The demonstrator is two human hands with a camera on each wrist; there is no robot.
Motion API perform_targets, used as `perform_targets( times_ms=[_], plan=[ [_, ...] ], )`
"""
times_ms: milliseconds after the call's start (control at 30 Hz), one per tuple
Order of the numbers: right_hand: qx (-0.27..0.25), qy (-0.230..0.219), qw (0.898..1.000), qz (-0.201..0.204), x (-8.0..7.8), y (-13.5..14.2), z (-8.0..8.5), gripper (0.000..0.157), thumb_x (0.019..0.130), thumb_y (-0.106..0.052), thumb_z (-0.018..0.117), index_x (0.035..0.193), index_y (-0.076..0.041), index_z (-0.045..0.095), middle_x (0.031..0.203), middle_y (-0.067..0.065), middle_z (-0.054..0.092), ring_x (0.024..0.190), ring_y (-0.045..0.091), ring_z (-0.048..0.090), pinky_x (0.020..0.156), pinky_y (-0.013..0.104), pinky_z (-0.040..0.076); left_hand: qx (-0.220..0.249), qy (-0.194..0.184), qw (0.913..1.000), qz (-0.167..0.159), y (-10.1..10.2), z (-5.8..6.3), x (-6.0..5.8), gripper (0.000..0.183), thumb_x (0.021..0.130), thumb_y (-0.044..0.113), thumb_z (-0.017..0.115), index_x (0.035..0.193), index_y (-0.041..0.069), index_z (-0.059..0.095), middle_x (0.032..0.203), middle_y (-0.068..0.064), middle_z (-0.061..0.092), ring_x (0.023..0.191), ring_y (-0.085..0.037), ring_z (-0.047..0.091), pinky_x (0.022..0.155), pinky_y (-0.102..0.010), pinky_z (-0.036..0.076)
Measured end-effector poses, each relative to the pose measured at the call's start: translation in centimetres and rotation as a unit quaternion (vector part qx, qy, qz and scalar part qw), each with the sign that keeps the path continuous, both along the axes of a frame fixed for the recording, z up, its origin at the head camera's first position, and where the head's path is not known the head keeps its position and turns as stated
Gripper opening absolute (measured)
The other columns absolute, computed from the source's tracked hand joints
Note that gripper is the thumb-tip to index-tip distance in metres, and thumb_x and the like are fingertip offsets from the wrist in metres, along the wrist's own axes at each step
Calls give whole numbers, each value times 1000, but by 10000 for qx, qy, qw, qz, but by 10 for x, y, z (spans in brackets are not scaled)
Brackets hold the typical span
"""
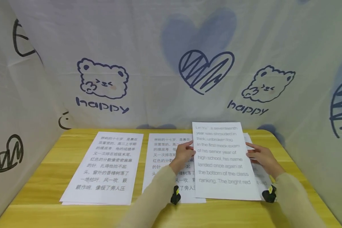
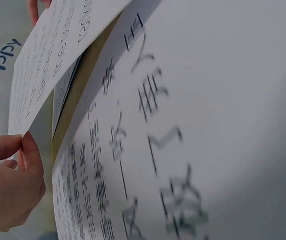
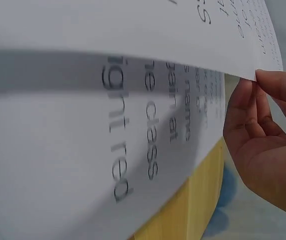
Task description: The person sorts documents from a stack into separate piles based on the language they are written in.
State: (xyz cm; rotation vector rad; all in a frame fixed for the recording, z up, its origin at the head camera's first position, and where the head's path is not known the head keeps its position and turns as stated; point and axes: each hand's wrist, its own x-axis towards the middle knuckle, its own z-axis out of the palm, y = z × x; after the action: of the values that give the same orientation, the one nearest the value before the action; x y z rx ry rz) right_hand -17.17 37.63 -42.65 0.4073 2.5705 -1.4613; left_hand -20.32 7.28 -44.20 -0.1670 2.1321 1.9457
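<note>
A white sheet of paper (image 1: 223, 161) printed with large English text is held up between both hands above the table. My left hand (image 1: 183, 155) pinches its left edge; in the left wrist view the thumb and fingers (image 2: 31, 150) meet at that edge. On the opposite side my right hand (image 1: 264, 159) pinches the right edge, thumb and fingertips (image 3: 255, 80) together in the right wrist view. Beneath the raised sheet lies another English-printed page (image 3: 57, 150), mostly hidden in the head view. Partly covered by the left forearm and the sheet is a Chinese-printed page (image 1: 162, 158).
On the left of the yellow wood-grain table (image 1: 40, 190) lies a small stack of Chinese-printed pages (image 1: 108, 167), slightly offset at the bottom. A pale cloth (image 1: 148, 63) with bears and hearts hangs behind the table and along its sides.
</note>
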Motion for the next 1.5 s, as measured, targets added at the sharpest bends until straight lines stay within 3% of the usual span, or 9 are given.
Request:
perform_targets(
  times_ms=[367, 600, 867, 1033, 1133, 1200, 1267, 1367, 1500],
  plan=[
    [-18, 24, 9985, -549, 10, 30, -1, 59, 97, -11, 54, 150, -3, 29, 129, 28, 47, 101, 32, 55, 95, 47, 46, -238, 229, 9995, -22, 42, 1, 5, 57, 81, -8, 65, 135, 6, 56, 84, -1, 55, 70, -10, 51, 62, -20, 49],
    [26, 29, 9980, -626, 6, 32, -6, 55, 99, -10, 51, 150, -3, 31, 131, 29, 47, 99, 27, 58, 79, 31, 53, -730, 619, 9954, 61, 53, 2, 3, 49, 84, -7, 63, 132, 3, 59, 82, 0, 54, 69, -10, 48, 55, -19, 41],
    [84, 183, 9966, -793, 6, 35, -9, 52, 99, -10, 51, 147, 1, 34, 128, 28, 51, 90, 20, 61, 75, 29, 52, -879, 722, 9934, 105, 61, 2, 0, 37, 80, -6, 68, 117, -1, 68, 81, 0, 60, 70, -9, 54, 60, -19, 47],
    [-40, 100, 9968, -792, 7, 37, -14, 53, 99, -10, 52, 147, 1, 34, 131, 32, 47, 86, 16, 61, 65, 17, 50, -1359, 1023, 9852, 232, 63, -2, -6, 34, 77, -7, 69, 110, 0, 71, 77, -2, 62, 67, -10, 54, 57, -20, 46],
    [-58, 100, 9968, -786, 4, 36, -17, 53, 98, -9, 52, 147, 1, 34, 132, 33, 47, 85, 15, 61, 61, 13, 48, -1582, 1157, 9803, 239, 64, -5, -7, 22, 76, -11, 66, 95, -2, 75, 68, -2, 58, 60, -10, 49, 50, -20, 41],
    [-28, 101, 9967, -810, 2, 35, -18, 52, 98, -8, 51, 146, 2, 34, 131, 33, 47, 84, 14, 61, 59, 13, 47, -1617, 1169, 9797, 198, 66, -8, -8, 13, 76, -13, 62, 76, -2, 69, 60, 0, 50, 54, -10, 43, 46, -19, 35],
    [22, 97, 9966, -824, 0, 35, -19, 52, 98, -7, 51, 146, 4, 35, 131, 34, 47, 83, 14, 60, 58, 13, 46, -1614, 1210, 9793, 146, 68, -9, -9, 23, 75, -14, 59, 58, 1, 53, 54, 0, 40, 49, -10, 37, 43, -19, 29],
    [118, 93, 9963, -842, -2, 37, -22, 51, 97, -4, 50, 145, 5, 35, 130, 34, 48, 82, 15, 61, 58, 14, 46, -1645, 1251, 9784, 69, 69, -11, -7, 40, 74, -15, 56, 51, 9, 34, 49, 2, 29, 44, -9, 28, 40, -20, 22],
    [315, 69, 9964, -787, -2, 41, -27, 50, 97, -3, 48, 143, 8, 36, 127, 35, 50, 83, 18, 61, 63, 18, 48, -1803, 1245, 9757, -81, 70, -12, -4, 45, 74, -15, 54, 50, 12, 29, 47, 3, 26, 41, -9, 24, 38, -20, 21]
  ],
)
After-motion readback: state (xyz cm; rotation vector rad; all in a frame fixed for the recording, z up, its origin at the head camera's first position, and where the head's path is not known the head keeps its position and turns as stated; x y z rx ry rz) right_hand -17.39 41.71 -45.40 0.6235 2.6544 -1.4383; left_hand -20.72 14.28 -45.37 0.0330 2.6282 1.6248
